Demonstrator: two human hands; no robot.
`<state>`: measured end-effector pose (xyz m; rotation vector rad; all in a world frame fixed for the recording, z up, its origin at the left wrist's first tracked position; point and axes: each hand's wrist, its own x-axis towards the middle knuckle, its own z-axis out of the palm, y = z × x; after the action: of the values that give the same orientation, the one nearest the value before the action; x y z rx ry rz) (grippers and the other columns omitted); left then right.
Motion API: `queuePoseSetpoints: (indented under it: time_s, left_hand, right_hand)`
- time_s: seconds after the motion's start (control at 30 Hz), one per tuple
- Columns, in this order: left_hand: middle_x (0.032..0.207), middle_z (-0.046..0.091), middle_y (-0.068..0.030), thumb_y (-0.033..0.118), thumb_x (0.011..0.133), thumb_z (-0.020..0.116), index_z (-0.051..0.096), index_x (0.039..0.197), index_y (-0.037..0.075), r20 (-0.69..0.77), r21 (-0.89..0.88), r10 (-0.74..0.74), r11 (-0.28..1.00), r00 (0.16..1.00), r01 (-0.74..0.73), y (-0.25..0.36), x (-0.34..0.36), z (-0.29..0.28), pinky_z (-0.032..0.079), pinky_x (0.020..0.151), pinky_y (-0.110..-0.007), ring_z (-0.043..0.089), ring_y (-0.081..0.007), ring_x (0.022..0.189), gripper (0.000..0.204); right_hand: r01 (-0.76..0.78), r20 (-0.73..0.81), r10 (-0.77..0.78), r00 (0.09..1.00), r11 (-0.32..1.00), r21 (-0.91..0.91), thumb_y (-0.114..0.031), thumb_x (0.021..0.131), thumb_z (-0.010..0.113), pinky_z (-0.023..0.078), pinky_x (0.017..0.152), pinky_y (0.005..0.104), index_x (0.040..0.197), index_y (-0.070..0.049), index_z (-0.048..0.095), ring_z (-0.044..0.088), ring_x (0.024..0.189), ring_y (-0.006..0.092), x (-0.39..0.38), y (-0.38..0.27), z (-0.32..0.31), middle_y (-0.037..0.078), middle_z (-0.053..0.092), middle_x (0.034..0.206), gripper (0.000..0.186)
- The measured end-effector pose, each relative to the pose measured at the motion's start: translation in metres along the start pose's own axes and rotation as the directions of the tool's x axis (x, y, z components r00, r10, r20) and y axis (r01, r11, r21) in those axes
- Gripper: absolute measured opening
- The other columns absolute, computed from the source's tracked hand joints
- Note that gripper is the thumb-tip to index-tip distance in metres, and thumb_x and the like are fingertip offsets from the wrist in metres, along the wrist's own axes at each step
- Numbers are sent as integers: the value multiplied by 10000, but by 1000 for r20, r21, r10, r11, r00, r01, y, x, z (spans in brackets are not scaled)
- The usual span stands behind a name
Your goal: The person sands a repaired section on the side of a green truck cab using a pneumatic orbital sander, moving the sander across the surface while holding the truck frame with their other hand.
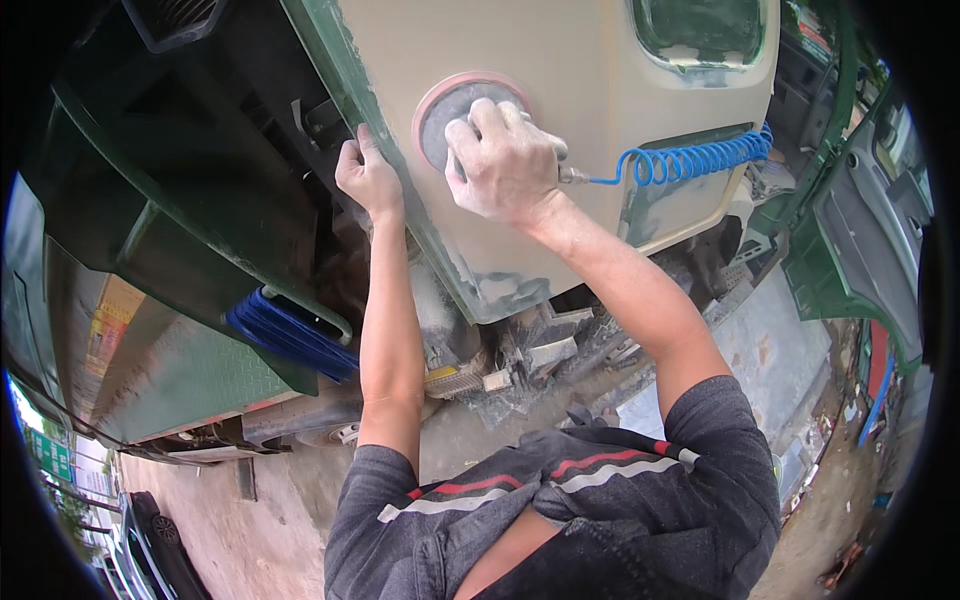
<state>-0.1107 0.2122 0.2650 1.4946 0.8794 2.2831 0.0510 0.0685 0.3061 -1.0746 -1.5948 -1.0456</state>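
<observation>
My right hand (505, 160) is closed over the top of a round air sander (440, 118) with a dark pad and pinkish rim. The sander lies against a large cream vehicle panel (575, 75) with green edges. A blue coiled air hose (700, 160) runs right from a metal fitting beside my right wrist. My left hand (370, 182) is curled at the panel's left green edge, thumb and fingers around it; the fingertips are partly hidden. Pale dust coats both hands, the right more heavily.
A dark green truck body with a rail (185, 235) and a bundled blue cloth (290, 330) stands on the left. An open green door (850, 260) is at the right. Debris (540, 350) lies below the panel. A parked car (155, 545) shows lower left.
</observation>
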Motion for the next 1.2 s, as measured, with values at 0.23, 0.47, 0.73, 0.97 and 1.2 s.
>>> queuePoseSetpoints:
  time_s: [0.23,0.47,0.73,0.97,1.2]
  left_hand:
    - [585,365,69,242,1040,659,381,600,64,-21,-9,-27,1000,999,27,16,-3,3,237,506,-293,284,-57,584,550]
    - [558,392,45,254,1006,700,430,607,27,-29,30,-7,1000,1000,8,13,-2,0,257,509,-309,317,-74,579,533]
    - [587,371,73,236,1035,668,390,592,62,-19,-17,-20,1000,1000,20,18,-6,5,227,517,-289,279,-59,584,551]
    - [561,387,46,244,995,719,444,605,18,-29,-4,-20,1000,999,20,16,-2,3,270,507,-309,311,-83,575,528]
    - [583,398,73,231,1030,678,426,586,64,-7,-13,-34,999,999,34,13,0,-1,232,512,-281,300,-55,581,537]
  right_hand:
    - [-48,-104,44,994,998,-38,-192,726,698,569,698,421,860,-54,691,674,826,338,158,39,-20,160,638,928,192]
    - [-73,-137,62,989,994,-77,-222,794,634,603,815,473,928,-1,748,726,887,441,244,58,-31,261,715,959,283]
    - [90,-109,-92,990,996,-27,-190,743,676,598,730,428,916,-32,688,695,909,358,117,15,-11,196,681,949,234]
    - [76,-30,-76,997,997,-5,-152,685,749,536,571,352,797,-129,572,596,737,232,28,0,4,52,518,857,210]
    - [42,74,-45,996,998,37,-154,658,716,503,561,354,773,-138,554,592,737,227,-37,-29,9,46,505,837,200]
